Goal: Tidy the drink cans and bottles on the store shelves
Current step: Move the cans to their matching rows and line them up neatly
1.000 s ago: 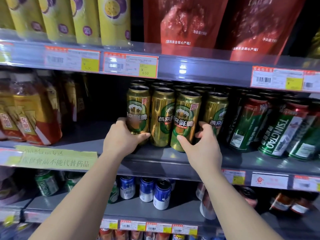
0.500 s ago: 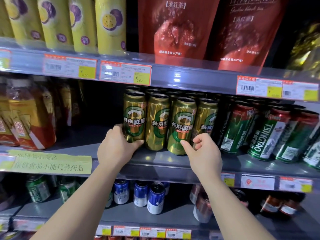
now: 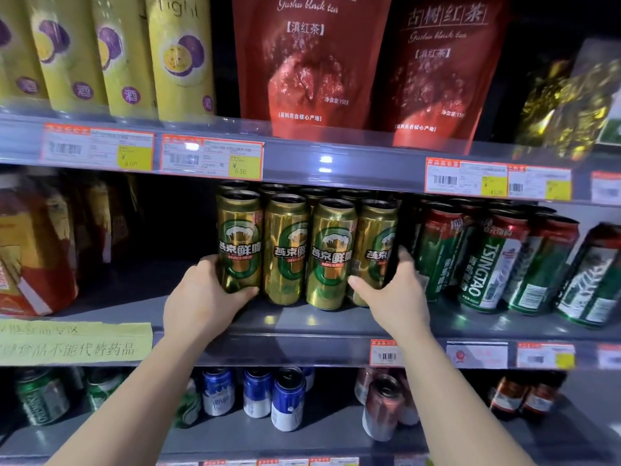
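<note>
Front row of four gold beer cans (image 3: 331, 253) stands at the middle shelf (image 3: 302, 326) edge. Left hand (image 3: 201, 297) wraps the leftmost can (image 3: 239, 242); right hand (image 3: 391, 292) clasps the rightmost can (image 3: 376, 253). Both grips bracket the row, probably to square it and face labels outward.

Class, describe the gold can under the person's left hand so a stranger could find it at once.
Find the middle shelf. A front row of four gold cans stands at its centre, left of the green Tsingtao cans. The target can is the leftmost, gripped low by the left hand, with empty dark shelf to its left.
</note>
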{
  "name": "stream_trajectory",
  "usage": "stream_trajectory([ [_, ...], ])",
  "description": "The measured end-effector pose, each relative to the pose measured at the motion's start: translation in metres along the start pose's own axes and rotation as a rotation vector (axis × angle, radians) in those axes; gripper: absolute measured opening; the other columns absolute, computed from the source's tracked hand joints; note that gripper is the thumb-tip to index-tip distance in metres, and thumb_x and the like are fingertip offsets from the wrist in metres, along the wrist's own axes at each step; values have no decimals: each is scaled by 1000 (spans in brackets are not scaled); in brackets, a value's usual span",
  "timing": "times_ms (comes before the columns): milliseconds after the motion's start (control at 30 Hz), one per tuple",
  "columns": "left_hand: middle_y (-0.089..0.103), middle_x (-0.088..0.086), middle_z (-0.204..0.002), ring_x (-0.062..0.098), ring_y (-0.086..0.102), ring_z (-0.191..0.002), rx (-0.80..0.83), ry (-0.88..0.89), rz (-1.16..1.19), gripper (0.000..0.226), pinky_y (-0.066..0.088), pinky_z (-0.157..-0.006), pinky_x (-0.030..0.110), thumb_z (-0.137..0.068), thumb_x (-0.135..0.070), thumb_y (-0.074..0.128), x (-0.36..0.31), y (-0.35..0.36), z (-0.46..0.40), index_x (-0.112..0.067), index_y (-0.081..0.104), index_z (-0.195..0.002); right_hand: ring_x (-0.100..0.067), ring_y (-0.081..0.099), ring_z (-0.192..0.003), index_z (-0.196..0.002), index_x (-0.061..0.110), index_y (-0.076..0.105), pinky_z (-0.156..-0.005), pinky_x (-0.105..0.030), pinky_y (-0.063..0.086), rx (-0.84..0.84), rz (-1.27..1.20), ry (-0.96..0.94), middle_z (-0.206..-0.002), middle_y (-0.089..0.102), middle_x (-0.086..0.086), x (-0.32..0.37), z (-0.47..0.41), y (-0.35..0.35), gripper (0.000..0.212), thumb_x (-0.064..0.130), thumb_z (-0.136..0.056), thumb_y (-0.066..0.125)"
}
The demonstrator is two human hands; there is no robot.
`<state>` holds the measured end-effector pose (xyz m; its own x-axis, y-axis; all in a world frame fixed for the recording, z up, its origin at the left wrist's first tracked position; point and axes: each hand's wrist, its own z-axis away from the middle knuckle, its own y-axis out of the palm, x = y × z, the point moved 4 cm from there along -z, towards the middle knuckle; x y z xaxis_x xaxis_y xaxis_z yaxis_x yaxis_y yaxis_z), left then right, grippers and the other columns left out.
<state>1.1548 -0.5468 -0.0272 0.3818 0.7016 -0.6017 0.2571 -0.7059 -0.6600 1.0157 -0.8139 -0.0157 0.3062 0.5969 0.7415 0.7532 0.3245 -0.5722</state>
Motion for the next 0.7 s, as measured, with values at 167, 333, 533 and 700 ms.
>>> stream_trajectory([
  [167,69,0,-106,27,65,-92,10,25,-8,71,47,-64,33,-61,-63,76,5,3,-1,-28,57,-119,-18,55,-86,-128,30,38,-70,-33,46,103,13,32,-103,59,10,-4,0,1,72,53,-70,74],
  [333,62,13,-116,37,57,-107,-20,-27,24,94,54,-80,53,-53,-66,80,1,4,-3,-25,46,-130,-19,60,-97,-126,31,37,-75,-36,51,104,20,6,-116,61,9,-3,7,-2,74,55,-68,76],
  [533,43,-16,-99,16,50,-98,-228,401,349,64,45,-85,28,-71,-49,71,-99,-1,61,-20,48,-123,-3,47,-112,-137,38,37,-88,-26,40,-42,-163,-94,-125,47,17,-29,22,-35,75,57,-73,70],
  [700,57,-12,-127,3,56,-112,244,377,495,71,47,-94,24,-79,-41,73,-180,64,108,-25,42,-140,-8,53,-104,-121,35,51,-87,-33,46,-258,-164,-97,-111,55,14,-73,1,-97,42,35,-84,70],
])
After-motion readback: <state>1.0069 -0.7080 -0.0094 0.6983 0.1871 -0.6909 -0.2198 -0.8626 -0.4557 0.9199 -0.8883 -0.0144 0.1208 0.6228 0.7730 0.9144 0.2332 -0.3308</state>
